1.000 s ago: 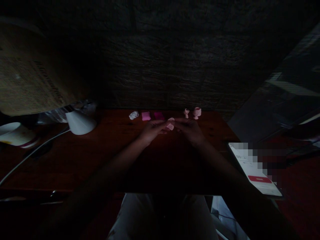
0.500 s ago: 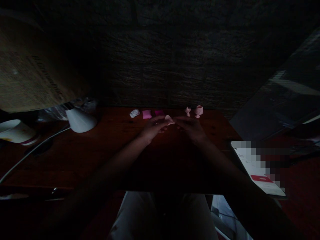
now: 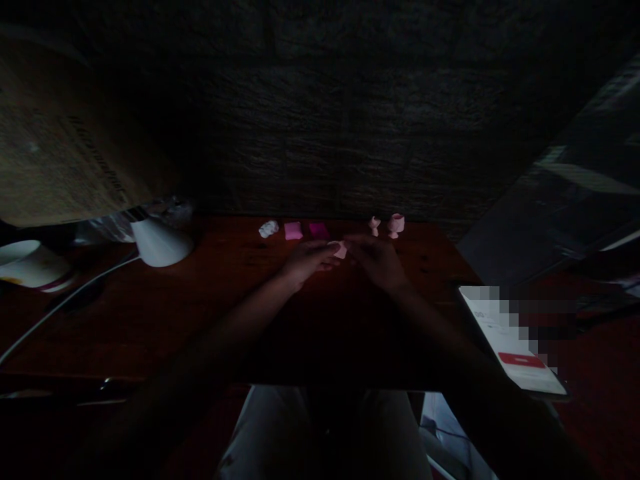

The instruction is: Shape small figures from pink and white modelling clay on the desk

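Between my two hands, above the dark wooden table, is a small pale pink piece of what looks like modelling clay [image 3: 341, 250]. My left hand [image 3: 309, 260] pinches its left side between thumb and fingers. The fingers of my right hand [image 3: 379, 261] close on its right edge. Behind my hands lie a white crumpled lump [image 3: 269, 229], a pink square block [image 3: 293, 231] and a magenta block [image 3: 319, 231]. To the right stand two pale pink goblet shapes, a small one [image 3: 375, 225] and a larger one [image 3: 397, 225]. The dim light hides finger detail.
A white cone-shaped lamp base [image 3: 161, 241] with a cable stands at the left, beside a paper cup [image 3: 33, 264] and under a large brown box or bag [image 3: 60, 147]. A lit screen [image 3: 515, 347] sits at the right table edge. A stone wall [image 3: 320, 133] rises behind.
The pale pink piece has turned and dipped slightly between my fingers. My right hand has shifted a little to the left, and more of the magenta block shows.
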